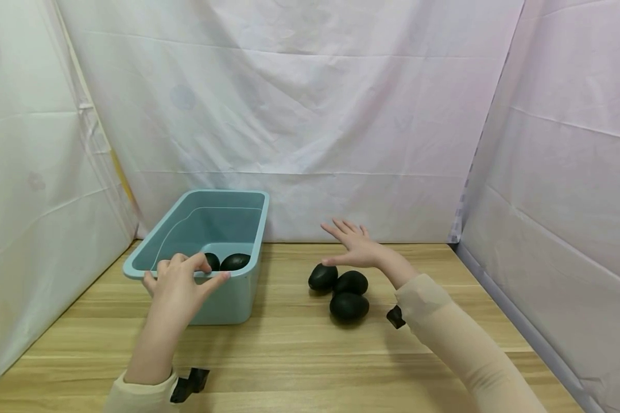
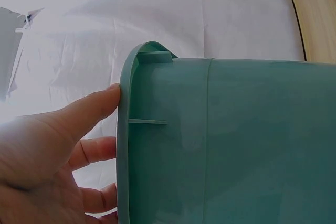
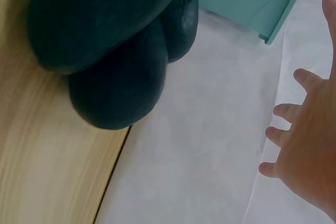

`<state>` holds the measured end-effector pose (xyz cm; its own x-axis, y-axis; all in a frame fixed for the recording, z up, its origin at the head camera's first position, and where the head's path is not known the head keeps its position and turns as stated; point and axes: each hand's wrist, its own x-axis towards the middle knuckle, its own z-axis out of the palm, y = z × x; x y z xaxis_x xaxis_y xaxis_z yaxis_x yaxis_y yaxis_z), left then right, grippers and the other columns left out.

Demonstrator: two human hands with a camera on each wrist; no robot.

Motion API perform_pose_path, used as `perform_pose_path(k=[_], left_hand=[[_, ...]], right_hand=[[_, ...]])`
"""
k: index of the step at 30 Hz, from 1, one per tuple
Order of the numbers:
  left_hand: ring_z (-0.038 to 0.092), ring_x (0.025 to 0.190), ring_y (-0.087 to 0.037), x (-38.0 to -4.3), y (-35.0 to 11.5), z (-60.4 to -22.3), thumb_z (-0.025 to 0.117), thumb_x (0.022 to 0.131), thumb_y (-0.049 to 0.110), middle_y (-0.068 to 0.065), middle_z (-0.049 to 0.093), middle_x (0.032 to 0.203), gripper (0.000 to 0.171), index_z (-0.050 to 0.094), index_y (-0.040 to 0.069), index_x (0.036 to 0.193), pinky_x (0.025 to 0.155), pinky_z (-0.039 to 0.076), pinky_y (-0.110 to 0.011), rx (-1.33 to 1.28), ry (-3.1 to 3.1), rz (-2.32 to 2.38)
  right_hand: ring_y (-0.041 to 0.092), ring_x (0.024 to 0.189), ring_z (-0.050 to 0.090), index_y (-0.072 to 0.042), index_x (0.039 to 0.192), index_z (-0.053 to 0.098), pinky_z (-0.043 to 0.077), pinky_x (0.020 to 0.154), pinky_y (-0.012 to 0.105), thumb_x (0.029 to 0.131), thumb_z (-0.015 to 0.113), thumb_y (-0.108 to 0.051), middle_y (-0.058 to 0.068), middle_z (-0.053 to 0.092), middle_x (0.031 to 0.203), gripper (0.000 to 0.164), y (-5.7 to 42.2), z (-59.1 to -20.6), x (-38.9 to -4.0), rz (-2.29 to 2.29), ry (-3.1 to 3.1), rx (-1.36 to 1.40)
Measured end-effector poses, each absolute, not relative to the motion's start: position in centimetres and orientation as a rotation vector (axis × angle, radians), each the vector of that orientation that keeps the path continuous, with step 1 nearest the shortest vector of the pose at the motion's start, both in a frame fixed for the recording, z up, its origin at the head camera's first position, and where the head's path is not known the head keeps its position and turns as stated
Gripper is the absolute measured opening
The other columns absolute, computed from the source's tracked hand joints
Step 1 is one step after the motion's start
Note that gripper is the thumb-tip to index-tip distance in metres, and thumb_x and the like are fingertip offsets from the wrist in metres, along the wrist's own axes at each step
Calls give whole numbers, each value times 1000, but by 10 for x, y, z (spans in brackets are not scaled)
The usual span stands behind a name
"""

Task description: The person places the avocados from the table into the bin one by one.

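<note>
A blue-green plastic bin [image 1: 264, 229] stands on the left of the table. My left hand [image 1: 178, 287] is at its front rim, fingers bent over the edge and thumb against it; the left wrist view shows the fingertips passing behind the rim. Two black egg-shaped objects, resembling avocados, lie inside, one [image 1: 236, 262] plainly seen and the other [image 1: 213, 262] partly covered by my fingers. Three more, the front one [image 1: 349, 307] among them, sit close together right of the bin. My right hand [image 1: 359, 250], empty with fingers spread, hovers just above and behind that group.
The wood-grain table [image 1: 284, 367] carries everything. Pale cloth [image 1: 315, 115] hangs behind it, with more cloth on the left and right. Black tape pieces [image 1: 395, 316] show near both sleeves.
</note>
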<state>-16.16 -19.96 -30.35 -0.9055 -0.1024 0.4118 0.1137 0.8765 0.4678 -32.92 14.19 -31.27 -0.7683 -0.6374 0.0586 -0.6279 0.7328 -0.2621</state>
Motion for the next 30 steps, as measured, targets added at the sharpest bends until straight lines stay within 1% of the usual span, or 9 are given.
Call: perform_pose_path(k=[2,7,12,15,23,30], left_hand=[[41,97,-49,-161,-199,-303,75,82,40,-18,53,96,32,59,13,82,88,8,-78,-8,-2619,-691],[41,96,-48,-161,-199,-303,75,82,40,-19,53,98,32,59,12,83,85,13,-75,-5,-2616,-699],[41,96,-48,-162,-199,-302,75,82,40,-19,53,97,32,59,12,83,85,13,-75,-7,-2614,-698],[41,96,-48,-162,-199,-303,75,82,41,-18,53,97,33,59,12,83,85,14,-75,-9,-2616,-695],[41,96,-47,-163,-199,-303,74,82,42,-18,53,97,33,59,13,83,85,15,-74,-3,-2619,-682],[42,98,-49,-163,-198,-303,75,82,42,-19,53,97,33,59,12,83,89,8,-80,-9,-2613,-684]], right_hand=[[31,144,-4,-29,154,10,-7,107,63,84,56,-67,9,0,159,92,145,-314,-329,-427,2895,-1061],[30,144,-3,-29,154,12,-6,108,60,83,57,-67,7,0,159,93,153,-321,-330,-458,2896,-1051],[29,145,-2,-27,155,13,-4,110,58,83,59,-65,6,1,159,93,162,-329,-332,-509,2871,-1042],[30,144,1,-27,154,14,-2,110,58,84,59,-64,7,3,159,92,167,-334,-332,-538,2860,-1039],[35,143,7,-32,153,17,5,107,64,85,65,-56,4,8,159,87,178,-343,-336,-667,2841,-990],[28,143,14,-30,153,21,21,108,58,88,67,-45,4,17,157,81,186,-352,-336,-849,2740,-1011]])
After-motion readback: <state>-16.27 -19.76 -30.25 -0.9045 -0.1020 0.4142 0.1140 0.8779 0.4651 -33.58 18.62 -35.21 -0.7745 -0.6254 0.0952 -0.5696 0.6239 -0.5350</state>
